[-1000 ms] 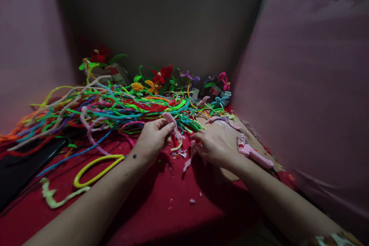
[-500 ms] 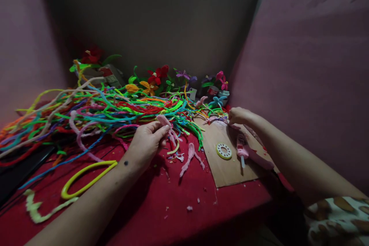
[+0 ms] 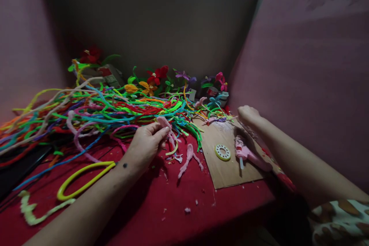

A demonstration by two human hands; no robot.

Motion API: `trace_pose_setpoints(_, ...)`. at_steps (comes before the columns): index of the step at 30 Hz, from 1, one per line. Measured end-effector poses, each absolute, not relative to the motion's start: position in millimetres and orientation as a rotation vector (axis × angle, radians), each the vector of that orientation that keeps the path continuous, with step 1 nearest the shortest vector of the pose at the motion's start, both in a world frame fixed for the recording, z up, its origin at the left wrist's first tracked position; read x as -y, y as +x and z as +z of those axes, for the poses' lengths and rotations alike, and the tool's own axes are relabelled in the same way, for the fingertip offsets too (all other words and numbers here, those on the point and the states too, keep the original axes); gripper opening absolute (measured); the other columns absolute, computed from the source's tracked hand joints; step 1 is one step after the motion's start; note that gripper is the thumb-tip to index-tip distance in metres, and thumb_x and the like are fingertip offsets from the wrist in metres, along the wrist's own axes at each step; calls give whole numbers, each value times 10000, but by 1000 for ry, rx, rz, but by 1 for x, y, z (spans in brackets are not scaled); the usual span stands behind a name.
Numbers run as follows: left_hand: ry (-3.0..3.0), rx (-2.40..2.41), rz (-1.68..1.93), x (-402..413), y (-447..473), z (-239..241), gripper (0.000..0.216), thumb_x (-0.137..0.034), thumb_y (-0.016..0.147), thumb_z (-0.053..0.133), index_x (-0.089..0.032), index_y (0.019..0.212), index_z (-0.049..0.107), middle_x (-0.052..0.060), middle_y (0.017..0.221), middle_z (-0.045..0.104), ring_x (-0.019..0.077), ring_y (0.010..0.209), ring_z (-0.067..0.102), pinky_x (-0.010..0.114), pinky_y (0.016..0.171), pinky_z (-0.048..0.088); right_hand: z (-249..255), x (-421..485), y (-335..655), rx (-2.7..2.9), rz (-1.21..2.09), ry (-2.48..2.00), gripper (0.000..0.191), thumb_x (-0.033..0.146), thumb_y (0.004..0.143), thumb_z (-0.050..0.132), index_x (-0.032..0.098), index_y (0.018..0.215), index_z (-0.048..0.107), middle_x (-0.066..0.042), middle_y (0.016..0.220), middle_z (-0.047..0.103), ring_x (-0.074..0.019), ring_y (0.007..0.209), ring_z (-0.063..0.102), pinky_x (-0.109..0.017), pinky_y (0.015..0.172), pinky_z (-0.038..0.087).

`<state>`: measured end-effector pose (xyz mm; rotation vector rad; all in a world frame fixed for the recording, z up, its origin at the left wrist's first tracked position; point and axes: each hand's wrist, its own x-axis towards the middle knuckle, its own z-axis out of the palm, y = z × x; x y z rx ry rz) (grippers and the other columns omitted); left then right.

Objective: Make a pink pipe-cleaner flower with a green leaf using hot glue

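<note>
My left hand pinches a pale pink pipe cleaner piece at the near edge of a big tangle of coloured pipe cleaners. A second folded pink piece lies on the red cloth just right of that hand. My right hand is curled at the far right corner of a cardboard sheet, near the wall; whether it holds anything is hidden. A pink glue gun and a pale ring-shaped disc lie on the cardboard below that hand.
Finished pipe-cleaner flowers stand along the back wall. A yellow loop and a pale green fuzzy strip lie on the red table cloth at the left. Pink walls close in on both sides.
My right hand let go of the folded pink piece and moved right and back to the cardboard's far corner, uncovering the disc and glue gun. My left hand kept its grip.
</note>
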<state>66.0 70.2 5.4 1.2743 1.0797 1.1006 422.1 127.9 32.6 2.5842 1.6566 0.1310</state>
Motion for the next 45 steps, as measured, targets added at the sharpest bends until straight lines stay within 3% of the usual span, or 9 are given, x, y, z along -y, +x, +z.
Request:
trace_pose_setpoints(5,1279,-1045,1125,-71,65,4,228,-352,657,651,-140,636,567,-49,502,480,47,399,363,176,406,251,49,-113,411,-1903,321,2829,208,208,782,543,97,908,666,-210,1038,627,-308,1038,568,-354,823,414)
trace_pose_setpoints(11,1294,-971,1070,-68,66,10,225,-328,658,665,-122,737,617,-44,563,509,45,450,401,171,440,288,54,-81,361,-2439,-125,2882,263,290,718,549,118,887,654,-74,743,672,-128,557,541,-254,523,414)
trace_pose_setpoints(12,1284,-960,1061,-67,66,11,218,-319,659,666,-122,735,614,-40,574,520,47,455,418,169,437,289,52,-75,351,-2549,-318,2845,232,279,690,565,126,838,659,-56,713,665,-96,496,489,-241,484,387)
trace_pose_setpoints(15,1259,-890,1021,-64,66,13,189,-301,664,658,-129,700,586,-21,584,553,58,438,453,174,408,287,44,-59,317,-2818,-1817,2429,182,228,614,648,121,760,668,-54,690,659,-50,430,366,-229,417,269)
trace_pose_setpoints(19,1278,-860,952,-64,66,10,192,-321,690,628,-139,675,568,-8,503,558,66,366,423,180,361,273,34,-54,281,-2712,-2367,2232,164,142,590,668,145,752,643,-4,626,630,-42,425,364,-216,417,226)
trace_pose_setpoints(25,1340,-944,1003,-64,65,13,181,-314,696,628,-144,690,568,-49,426,504,51,331,379,167,350,262,22,-63,253,-2810,-2384,2080,33,146,633,656,140,648,627,68,506,451,-29,416,282,-216,414,158)
trace_pose_setpoints(36,1335,-959,1052,-59,68,16,163,-277,693,645,-135,696,566,-47,526,514,47,397,414,176,403,307,5,-56,239,-2576,-2546,1900,196,342,732,650,156,707,592,57,504,490,-54,402,412,-192,388,303)
trace_pose_setpoints(41,1364,-972,1035,-59,70,15,187,-280,723,621,-142,637,530,-55,481,490,50,396,409,179,426,326,7,-55,236,-2592,-2602,2071,189,269,657,704,166,672,547,75,488,471,-38,348,353,-181,330,225)
trace_pose_setpoints(45,1376,-1017,997,-57,71,15,185,-256,727,607,-140,613,521,-65,455,463,43,384,381,166,401,294,10,-51,235,-2719,-2379,2240,199,320,715,659,146,675,572,58,523,464,-32,390,333,-189,363,221)
